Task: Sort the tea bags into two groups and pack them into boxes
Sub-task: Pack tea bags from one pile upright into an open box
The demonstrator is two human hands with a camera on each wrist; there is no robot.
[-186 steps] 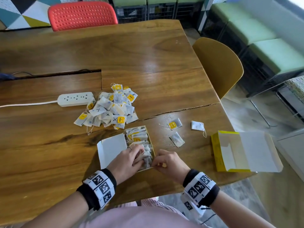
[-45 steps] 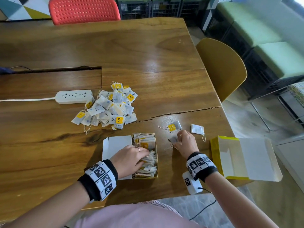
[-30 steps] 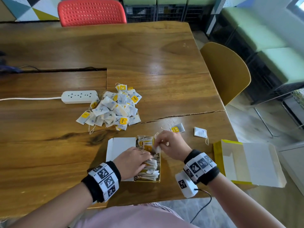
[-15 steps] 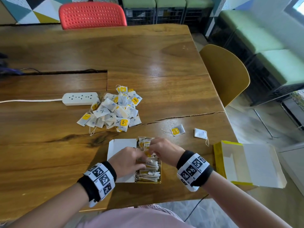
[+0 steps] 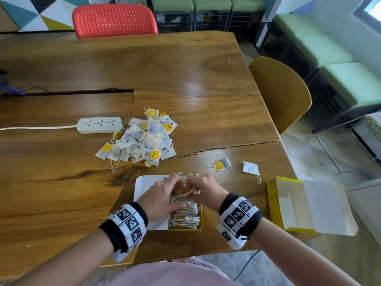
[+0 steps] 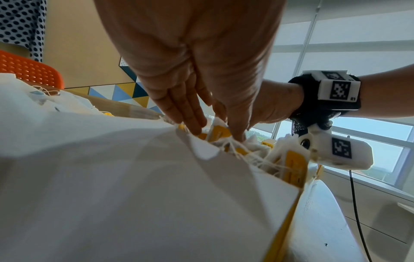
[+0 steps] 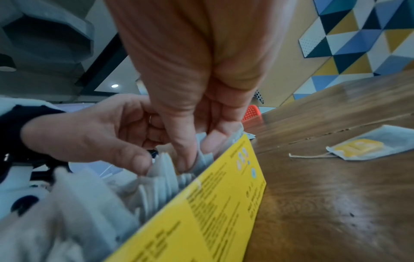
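Wooden table fills our view, with a red chair at its far side, a mustard chair to our right and green benches behind. A power strip lies beside a heap of tea bags; two loose bags sit near an empty yellow box. Our left hand and right hand meet over the full box at the near edge; left fingers reach nearly straight into the bags, while right fingers curl, pinching a bag among them
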